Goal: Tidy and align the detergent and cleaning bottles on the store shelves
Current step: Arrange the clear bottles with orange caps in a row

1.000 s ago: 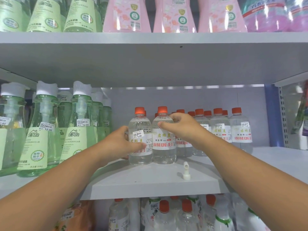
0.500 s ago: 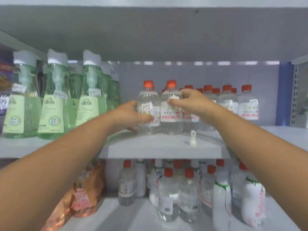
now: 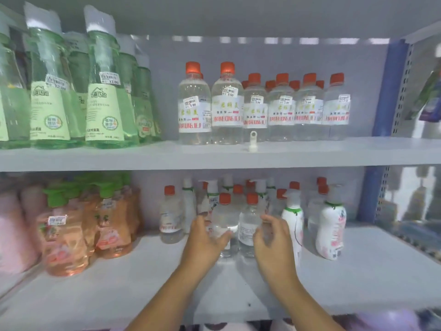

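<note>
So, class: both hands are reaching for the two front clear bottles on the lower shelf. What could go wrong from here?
1. The left hand and right hand flank two clear bottles standing close together; a nudge might topple them into those behind.
2. The white pump bottle stands beside the right hand and could be knocked.
3. The loose white cap near the upper shelf edge could fall.

Green bottle [image 3: 105,91] tag "12.00"; clear bottle [image 3: 228,103] tag "5.00".

Left hand [image 3: 205,237]: bare forearm reaching forward, fingers loosely spread, thumb stretched toward the right hand.
Right hand [image 3: 272,237]: bare forearm reaching forward, fingers loosely curved, thumb toward the left hand.
</note>
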`<action>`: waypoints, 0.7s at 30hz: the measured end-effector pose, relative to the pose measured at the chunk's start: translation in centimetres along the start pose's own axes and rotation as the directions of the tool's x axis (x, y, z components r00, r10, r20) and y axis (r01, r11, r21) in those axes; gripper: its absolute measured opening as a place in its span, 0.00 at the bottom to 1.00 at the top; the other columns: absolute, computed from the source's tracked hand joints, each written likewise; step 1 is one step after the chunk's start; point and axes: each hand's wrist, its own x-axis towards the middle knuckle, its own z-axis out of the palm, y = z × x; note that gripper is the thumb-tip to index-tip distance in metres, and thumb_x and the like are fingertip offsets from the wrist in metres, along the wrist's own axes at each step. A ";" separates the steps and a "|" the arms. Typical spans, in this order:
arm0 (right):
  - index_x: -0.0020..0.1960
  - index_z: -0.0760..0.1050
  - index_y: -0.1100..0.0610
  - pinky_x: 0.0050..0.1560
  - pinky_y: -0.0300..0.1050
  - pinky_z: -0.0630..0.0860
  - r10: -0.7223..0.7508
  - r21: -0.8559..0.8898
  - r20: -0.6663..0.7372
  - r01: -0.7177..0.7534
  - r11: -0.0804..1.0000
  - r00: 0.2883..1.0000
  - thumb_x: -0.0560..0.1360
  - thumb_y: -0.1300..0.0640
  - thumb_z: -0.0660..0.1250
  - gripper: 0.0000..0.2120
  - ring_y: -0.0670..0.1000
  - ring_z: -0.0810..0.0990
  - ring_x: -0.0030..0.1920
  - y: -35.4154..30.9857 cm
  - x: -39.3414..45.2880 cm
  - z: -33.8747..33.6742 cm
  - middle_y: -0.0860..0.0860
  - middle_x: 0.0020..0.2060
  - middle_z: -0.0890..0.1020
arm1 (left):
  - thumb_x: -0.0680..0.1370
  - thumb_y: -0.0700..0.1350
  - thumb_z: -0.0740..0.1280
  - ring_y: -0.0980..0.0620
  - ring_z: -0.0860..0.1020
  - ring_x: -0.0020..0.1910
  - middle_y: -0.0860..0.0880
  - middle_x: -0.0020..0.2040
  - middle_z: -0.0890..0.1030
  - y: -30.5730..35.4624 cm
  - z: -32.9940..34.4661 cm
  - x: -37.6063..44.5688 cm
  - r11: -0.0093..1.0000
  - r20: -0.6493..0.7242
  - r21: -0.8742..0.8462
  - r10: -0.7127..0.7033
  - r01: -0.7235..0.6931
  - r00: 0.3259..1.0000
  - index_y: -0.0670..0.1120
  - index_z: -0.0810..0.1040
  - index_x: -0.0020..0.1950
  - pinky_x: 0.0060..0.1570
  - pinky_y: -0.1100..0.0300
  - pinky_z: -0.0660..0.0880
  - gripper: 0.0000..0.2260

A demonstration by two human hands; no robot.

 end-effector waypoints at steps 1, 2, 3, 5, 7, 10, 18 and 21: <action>0.63 0.72 0.49 0.58 0.24 0.69 -0.018 -0.058 -0.059 0.014 0.998 0.998 0.79 0.64 0.67 0.16 0.45 0.75 0.64 1.1 0.2 0.9 0.47 0.62 0.74 | 0.68 0.60 0.79 0.58 0.79 0.56 0.57 0.60 0.79 -0.8 0.9 0.7 1.000 0.032 0.002 -0.011 0.011 0.999 0.55 0.70 0.64 0.58 0.55 0.78 0.30; 0.67 0.72 0.53 0.63 0.31 0.71 -0.031 -0.121 -0.085 0.021 0.992 0.996 0.79 0.63 0.68 0.19 0.48 0.73 0.66 2.0 0.5 1.8 0.50 0.65 0.73 | 0.65 0.62 0.79 0.59 0.80 0.54 0.57 0.59 0.79 -1.4 1.7 1.1 1.000 0.050 0.006 -0.021 0.020 0.999 0.55 0.71 0.65 0.56 0.56 0.79 0.33; 0.71 0.70 0.58 0.68 0.41 0.72 -0.026 -0.188 -0.090 0.008 0.982 0.996 0.77 0.61 0.70 0.23 0.52 0.72 0.68 2.7 0.8 2.6 0.52 0.67 0.72 | 0.63 0.63 0.80 0.59 0.80 0.53 0.57 0.58 0.79 -1.9 2.4 1.5 0.999 0.043 0.019 -0.028 0.027 0.999 0.55 0.71 0.64 0.55 0.55 0.80 0.35; 0.74 0.66 0.61 0.70 0.50 0.71 0.053 -0.234 -0.084 -0.071 0.970 0.995 0.75 0.58 0.74 0.31 0.56 0.72 0.69 3.6 1.6 3.8 0.55 0.68 0.73 | 0.64 0.61 0.81 0.59 0.80 0.52 0.55 0.58 0.78 -2.9 3.2 1.8 0.999 -0.014 0.040 -0.023 0.023 1.000 0.54 0.72 0.64 0.52 0.56 0.79 0.34; 0.75 0.64 0.59 0.69 0.50 0.72 0.166 -0.171 -0.056 -0.173 0.970 0.985 0.74 0.56 0.76 0.35 0.54 0.74 0.68 3.7 2.3 4.3 0.54 0.68 0.75 | 0.64 0.60 0.81 0.61 0.79 0.51 0.56 0.57 0.78 -3.7 3.4 1.9 0.999 -0.041 0.035 -0.017 0.018 0.999 0.55 0.73 0.63 0.48 0.61 0.77 0.32; 0.70 0.68 0.54 0.66 0.52 0.76 0.238 -0.149 -0.017 -0.238 0.960 0.971 0.71 0.54 0.78 0.32 0.52 0.78 0.64 3.8 2.8 4.4 0.50 0.62 0.80 | 0.63 0.59 0.81 0.59 0.80 0.51 0.56 0.56 0.80 -4.5 2.8 2.3 1.000 -0.062 0.003 -0.022 0.023 0.998 0.56 0.74 0.62 0.51 0.57 0.80 0.31; 0.56 0.77 0.39 0.46 0.32 0.80 0.237 -0.010 0.220 -0.240 0.971 0.946 0.65 0.53 0.82 0.24 0.38 0.84 0.50 -0.9 -4.0 -2.4 0.37 0.50 0.85 | 0.60 0.62 0.82 0.64 0.83 0.48 0.63 0.51 0.85 -1.3 -1.5 -5.3 0.999 0.030 -0.025 -0.022 0.023 0.999 0.64 0.75 0.61 0.52 0.56 0.81 0.32; 0.64 0.76 0.41 0.57 0.41 0.81 0.263 0.055 0.346 -0.300 0.952 0.900 0.69 0.56 0.81 0.28 0.43 0.83 0.56 -3.7 -5.9 -7.7 0.41 0.54 0.86 | 0.57 0.56 0.84 0.63 0.84 0.41 0.64 0.45 0.85 1.7 -3.5 -10.3 0.993 0.042 -0.114 -0.025 0.030 0.999 0.61 0.77 0.62 0.42 0.68 0.77 0.34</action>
